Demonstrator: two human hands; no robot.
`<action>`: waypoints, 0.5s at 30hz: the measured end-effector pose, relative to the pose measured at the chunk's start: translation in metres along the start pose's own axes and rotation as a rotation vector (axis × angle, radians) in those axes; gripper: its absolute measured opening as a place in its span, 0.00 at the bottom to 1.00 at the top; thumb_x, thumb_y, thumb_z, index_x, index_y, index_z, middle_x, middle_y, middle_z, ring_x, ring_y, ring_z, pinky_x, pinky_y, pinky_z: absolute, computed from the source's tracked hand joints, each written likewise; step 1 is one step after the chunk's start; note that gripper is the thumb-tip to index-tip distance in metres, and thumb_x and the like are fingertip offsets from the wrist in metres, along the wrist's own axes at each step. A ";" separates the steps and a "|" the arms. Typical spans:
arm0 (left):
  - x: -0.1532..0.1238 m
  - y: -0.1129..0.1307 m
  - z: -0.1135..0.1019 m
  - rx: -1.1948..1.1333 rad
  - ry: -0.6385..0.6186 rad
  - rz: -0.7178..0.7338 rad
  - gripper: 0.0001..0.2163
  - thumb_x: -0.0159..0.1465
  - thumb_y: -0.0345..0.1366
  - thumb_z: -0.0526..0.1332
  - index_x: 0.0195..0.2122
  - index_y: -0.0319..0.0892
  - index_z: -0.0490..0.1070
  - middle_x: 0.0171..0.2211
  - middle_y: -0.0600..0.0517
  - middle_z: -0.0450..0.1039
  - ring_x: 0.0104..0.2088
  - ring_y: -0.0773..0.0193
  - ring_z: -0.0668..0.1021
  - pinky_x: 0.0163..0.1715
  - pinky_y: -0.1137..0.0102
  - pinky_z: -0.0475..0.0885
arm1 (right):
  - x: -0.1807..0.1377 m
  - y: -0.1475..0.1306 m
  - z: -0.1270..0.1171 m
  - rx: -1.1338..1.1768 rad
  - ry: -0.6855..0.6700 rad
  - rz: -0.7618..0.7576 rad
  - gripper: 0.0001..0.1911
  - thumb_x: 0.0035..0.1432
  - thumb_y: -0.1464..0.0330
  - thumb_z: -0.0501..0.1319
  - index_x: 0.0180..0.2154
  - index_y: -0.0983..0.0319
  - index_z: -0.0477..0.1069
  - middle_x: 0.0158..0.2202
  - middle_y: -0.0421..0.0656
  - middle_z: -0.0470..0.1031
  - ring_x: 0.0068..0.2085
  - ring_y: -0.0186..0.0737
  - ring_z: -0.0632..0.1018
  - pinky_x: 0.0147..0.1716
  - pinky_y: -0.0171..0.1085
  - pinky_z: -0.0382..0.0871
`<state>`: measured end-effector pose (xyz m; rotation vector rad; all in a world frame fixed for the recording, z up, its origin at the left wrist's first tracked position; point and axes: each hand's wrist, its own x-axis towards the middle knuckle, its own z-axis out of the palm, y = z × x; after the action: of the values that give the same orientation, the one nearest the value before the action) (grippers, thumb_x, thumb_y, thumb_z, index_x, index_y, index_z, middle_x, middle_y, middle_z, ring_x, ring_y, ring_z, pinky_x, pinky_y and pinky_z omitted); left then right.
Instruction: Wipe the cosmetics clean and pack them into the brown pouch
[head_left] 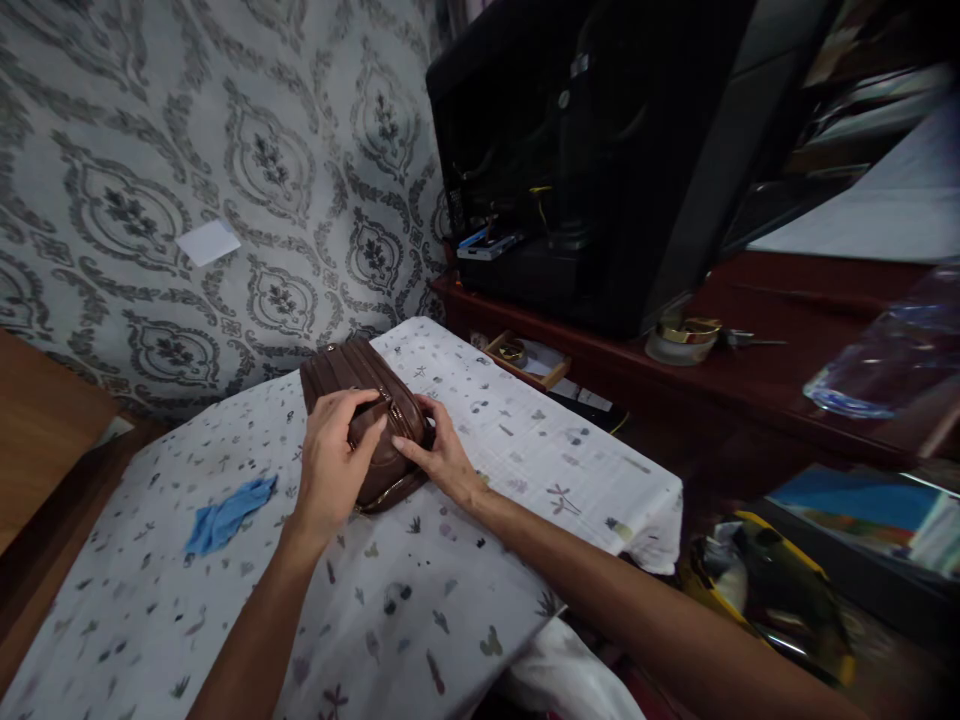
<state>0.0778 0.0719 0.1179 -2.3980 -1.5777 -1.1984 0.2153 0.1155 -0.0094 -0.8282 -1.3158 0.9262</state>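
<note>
A brown leather bag point(352, 372) with gold zips lies on a table covered by a white patterned cloth point(450, 600). My left hand point(330, 460) rests on top of the bag, fingers curled over its zip line. My right hand point(442, 455) presses against the bag's right side, fingertips pinching at the zip. Both hands hold the bag between them. A crumpled blue cloth point(229, 515) lies on the table to the left of my left forearm.
A patterned wall point(225, 150) stands behind the table. A large black unit point(600, 150) sits on a dark red shelf point(750, 380) at right, with a gold-lidded jar point(682, 340) and a plastic bottle point(885, 365). Clutter lies at lower right.
</note>
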 end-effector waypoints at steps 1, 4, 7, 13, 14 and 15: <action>-0.003 -0.001 0.002 0.073 0.021 0.018 0.11 0.66 0.39 0.59 0.48 0.46 0.72 0.50 0.46 0.75 0.54 0.50 0.73 0.56 0.56 0.67 | 0.000 -0.001 0.000 -0.002 -0.001 -0.001 0.37 0.53 0.51 0.68 0.61 0.53 0.61 0.57 0.46 0.68 0.60 0.51 0.67 0.60 0.53 0.64; -0.010 -0.006 0.006 0.235 0.034 0.038 0.14 0.65 0.38 0.61 0.52 0.47 0.69 0.56 0.44 0.71 0.60 0.45 0.69 0.60 0.50 0.63 | 0.000 -0.002 -0.002 0.005 -0.011 -0.004 0.37 0.53 0.50 0.68 0.60 0.53 0.61 0.57 0.47 0.68 0.60 0.51 0.68 0.60 0.53 0.65; -0.014 -0.012 0.007 0.299 0.020 0.023 0.19 0.63 0.38 0.63 0.55 0.48 0.67 0.59 0.43 0.68 0.61 0.43 0.67 0.60 0.48 0.62 | 0.001 -0.004 -0.004 0.016 -0.026 -0.002 0.36 0.53 0.50 0.68 0.59 0.55 0.62 0.57 0.47 0.69 0.60 0.51 0.68 0.59 0.52 0.66; -0.017 -0.018 0.007 0.304 0.003 0.004 0.20 0.63 0.39 0.63 0.56 0.49 0.67 0.61 0.44 0.67 0.60 0.43 0.68 0.60 0.49 0.62 | 0.004 -0.004 -0.007 0.019 -0.049 0.024 0.30 0.58 0.50 0.63 0.58 0.53 0.64 0.57 0.45 0.70 0.59 0.49 0.69 0.57 0.51 0.67; -0.017 -0.018 0.007 0.305 0.004 0.000 0.20 0.63 0.39 0.63 0.56 0.49 0.67 0.61 0.44 0.67 0.60 0.43 0.68 0.59 0.49 0.62 | 0.004 -0.003 -0.007 0.021 -0.048 0.026 0.29 0.59 0.50 0.62 0.58 0.53 0.64 0.56 0.45 0.71 0.59 0.49 0.69 0.57 0.51 0.67; -0.017 -0.019 0.007 0.307 0.004 -0.002 0.19 0.64 0.39 0.62 0.56 0.49 0.67 0.61 0.44 0.67 0.60 0.43 0.68 0.59 0.49 0.62 | 0.004 -0.003 -0.007 0.023 -0.047 0.028 0.28 0.60 0.50 0.62 0.58 0.53 0.65 0.56 0.45 0.71 0.59 0.49 0.69 0.57 0.50 0.67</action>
<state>0.0640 0.0706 0.0956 -2.1979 -1.6262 -0.8836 0.2230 0.1181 -0.0057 -0.8134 -1.3345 0.9860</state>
